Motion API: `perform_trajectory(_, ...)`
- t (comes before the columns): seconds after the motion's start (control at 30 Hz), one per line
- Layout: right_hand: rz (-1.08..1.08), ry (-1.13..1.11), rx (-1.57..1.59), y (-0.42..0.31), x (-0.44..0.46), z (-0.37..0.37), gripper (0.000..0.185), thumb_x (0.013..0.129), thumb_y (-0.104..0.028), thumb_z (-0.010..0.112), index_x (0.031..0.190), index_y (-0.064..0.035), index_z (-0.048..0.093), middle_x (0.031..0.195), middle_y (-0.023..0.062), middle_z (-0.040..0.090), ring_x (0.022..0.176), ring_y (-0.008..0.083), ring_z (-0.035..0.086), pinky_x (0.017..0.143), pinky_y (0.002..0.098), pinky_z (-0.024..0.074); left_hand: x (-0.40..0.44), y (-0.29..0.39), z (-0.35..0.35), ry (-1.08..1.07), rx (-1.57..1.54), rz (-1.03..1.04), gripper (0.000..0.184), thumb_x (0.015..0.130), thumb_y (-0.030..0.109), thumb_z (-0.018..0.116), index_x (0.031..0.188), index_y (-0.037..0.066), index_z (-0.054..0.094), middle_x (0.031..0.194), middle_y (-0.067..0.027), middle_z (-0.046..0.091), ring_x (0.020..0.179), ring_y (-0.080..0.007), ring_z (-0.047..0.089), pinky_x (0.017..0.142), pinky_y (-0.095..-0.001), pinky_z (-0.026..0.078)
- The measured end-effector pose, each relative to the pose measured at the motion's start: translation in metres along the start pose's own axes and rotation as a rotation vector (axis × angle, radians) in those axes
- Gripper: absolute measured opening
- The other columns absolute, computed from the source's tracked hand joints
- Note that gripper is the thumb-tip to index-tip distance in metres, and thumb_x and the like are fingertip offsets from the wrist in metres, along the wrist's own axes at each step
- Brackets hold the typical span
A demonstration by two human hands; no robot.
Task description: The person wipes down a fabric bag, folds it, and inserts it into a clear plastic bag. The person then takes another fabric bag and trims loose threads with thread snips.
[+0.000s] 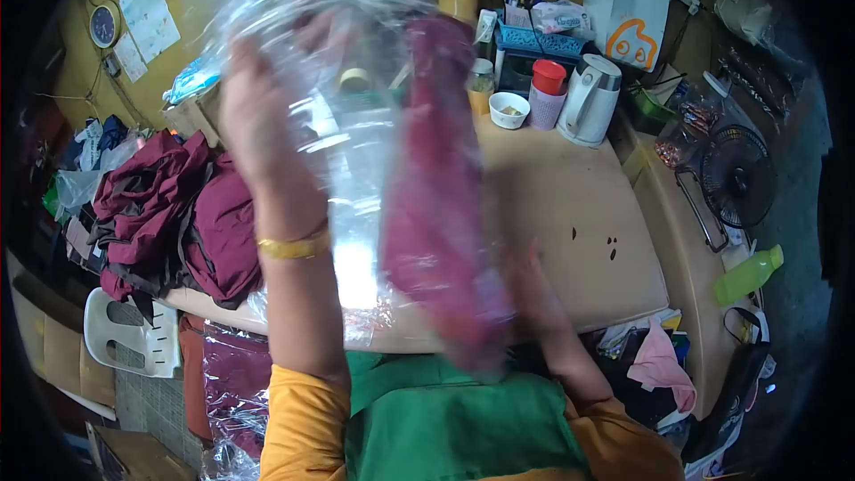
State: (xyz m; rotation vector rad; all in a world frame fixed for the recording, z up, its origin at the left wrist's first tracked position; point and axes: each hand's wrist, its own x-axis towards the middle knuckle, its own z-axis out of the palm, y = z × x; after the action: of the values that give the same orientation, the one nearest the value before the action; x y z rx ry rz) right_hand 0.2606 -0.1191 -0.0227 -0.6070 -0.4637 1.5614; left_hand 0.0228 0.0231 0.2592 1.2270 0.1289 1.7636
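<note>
Clear, shiny plastic sheeting [356,169]: met by the left fingers, spread above and to their right.
Left hand [254,116]: raised; its fingers are blurred, so how far they are closed cannot be told.
Long maroon cloth bundle [436,169]: tilted between both hands' fingers, near the right ones.
Right hand [534,289]: lowered; its fingers are blurred, and whether anything is gripped cannot be told.
White plastic kettle [590,102]: seen beyond the right fingers.
</note>
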Motion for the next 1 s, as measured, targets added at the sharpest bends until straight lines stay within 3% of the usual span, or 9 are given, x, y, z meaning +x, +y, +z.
perform_trajectory(0.1, 0.066, 0.038, 0.057, -0.014, -0.011, 0.019, 0.078, 0.095, -0.056, 0.053, 0.151, -0.0074, 0.028, 0.144, 0.0141, 0.048, 0.130, 0.0298, 0.048, 0.110, 0.0395, 0.0383, -0.014, -0.018, -0.109, 0.076, 0.005, -0.059, 0.038, 0.103, 0.019, 0.046, 0.136, 0.000, 0.047, 0.123, -0.0138, 0.057, 0.111, -0.0229, 0.060, 0.099, -0.0365, 0.049)
perform_trajectory(0.2, -0.323, 0.183, -0.482, -0.086, -0.001, 0.022, 0.079, 0.083, -0.014, 0.074, 0.148, 0.0011, 0.031, 0.142, 0.0163, 0.049, 0.129, 0.0262, 0.049, 0.110, 0.0399, 0.0389, -0.092, -0.030, -0.180, 0.305, -0.023, -0.287, 0.041, 0.102, 0.014, 0.046, 0.140, 0.002, 0.044, 0.123, -0.0124, 0.057, 0.108, -0.0223, 0.061, 0.095, -0.0357, 0.052)
perform_trajectory(0.37, -0.211, 0.555, -1.986, -0.170, 0.019, -0.021, 0.060, 0.084, -0.022, 0.075, 0.135, -0.0023, 0.050, 0.126, 0.0190, 0.059, 0.109, 0.0255, 0.062, 0.092, 0.0387, 0.0492, -0.243, -0.041, -0.254, 0.501, 0.101, -0.777, 0.052, 0.098, 0.024, 0.049, 0.146, 0.009, 0.035, 0.122, -0.0127, 0.056, 0.095, -0.0173, 0.062, 0.066, -0.0305, 0.059)
perform_trajectory(0.5, -0.523, 0.337, -1.806, -0.176, 0.090, 0.013, 0.051, 0.084, -0.025, 0.074, 0.123, 0.0016, 0.058, 0.115, 0.0203, 0.065, 0.104, 0.0284, 0.064, 0.092, 0.0380, 0.0492, -0.212, -0.023, -0.208, 0.571, 0.109, -0.724, 0.063, 0.094, 0.027, 0.061, 0.149, 0.016, 0.032, 0.122, -0.0141, 0.056, 0.089, -0.0176, 0.061, 0.065, -0.0300, 0.059)
perform_trajectory(0.6, -0.552, 0.336, -1.660, -0.132, 0.172, 0.018, 0.061, 0.085, -0.040, 0.070, 0.129, -0.0010, 0.057, 0.109, 0.0213, 0.068, 0.103, 0.0365, 0.065, 0.091, 0.0427, 0.0500, -0.188, -0.049, -0.198, 0.122, 0.857, -0.610, 0.073, 0.088, -0.001, 0.062, 0.151, 0.013, 0.027, 0.123, -0.0173, 0.058, 0.074, -0.0134, 0.059, 0.060, -0.0257, 0.055)
perform_trajectory(0.63, -0.179, 0.363, -1.783, -0.122, 0.178, 0.037, 0.063, 0.087, -0.049, 0.064, 0.134, -0.0080, 0.056, 0.125, 0.0194, 0.063, 0.116, 0.0353, 0.059, 0.102, 0.0498, 0.0422, -0.188, -0.050, -0.207, 0.118, 0.860, -0.606, 0.073, 0.088, -0.001, 0.062, 0.151, 0.013, 0.027, 0.123, -0.0173, 0.058, 0.074, -0.0134, 0.059, 0.060, -0.0257, 0.055)
perform_trajectory(0.7, -0.267, 0.349, -2.014, -0.074, 0.186, 0.019, 0.071, 0.090, -0.062, 0.053, 0.146, -0.0195, 0.045, 0.157, 0.0158, 0.030, 0.149, 0.0332, 0.018, 0.113, 0.0697, 0.0026, -0.190, -0.043, -0.233, 0.126, 0.816, -0.700, 0.070, 0.084, -0.008, 0.052, 0.148, 0.010, 0.028, 0.113, -0.0161, 0.063, 0.068, -0.0121, 0.058, 0.056, -0.0231, 0.050)
perform_trajectory(0.73, -0.304, 0.380, -2.107, -0.054, 0.186, -0.001, 0.071, 0.090, -0.063, 0.050, 0.147, -0.0207, 0.043, 0.158, 0.0158, 0.028, 0.149, 0.0339, 0.016, 0.114, 0.0690, 0.0021, -0.194, -0.037, -0.253, 0.256, 0.791, -0.643, 0.064, 0.080, -0.010, 0.045, 0.142, 0.006, 0.035, 0.104, -0.0128, 0.066, 0.064, -0.0108, 0.056, 0.053, -0.0225, 0.047)
perform_trajectory(1.0, -0.262, 0.430, -2.207, -0.037, 0.187, -0.005, 0.073, 0.092, -0.065, 0.045, 0.151, -0.0241, 0.036, 0.160, 0.0148, 0.024, 0.150, 0.0341, 0.014, 0.115, 0.0668, -0.0009, -0.144, 0.000, -0.241, 0.260, 1.218, -0.332, 0.029, 0.094, 0.011, 0.061, 0.120, -0.001, 0.056, 0.109, -0.0117, 0.062, 0.101, -0.0209, 0.059, 0.090, -0.0310, 0.047)
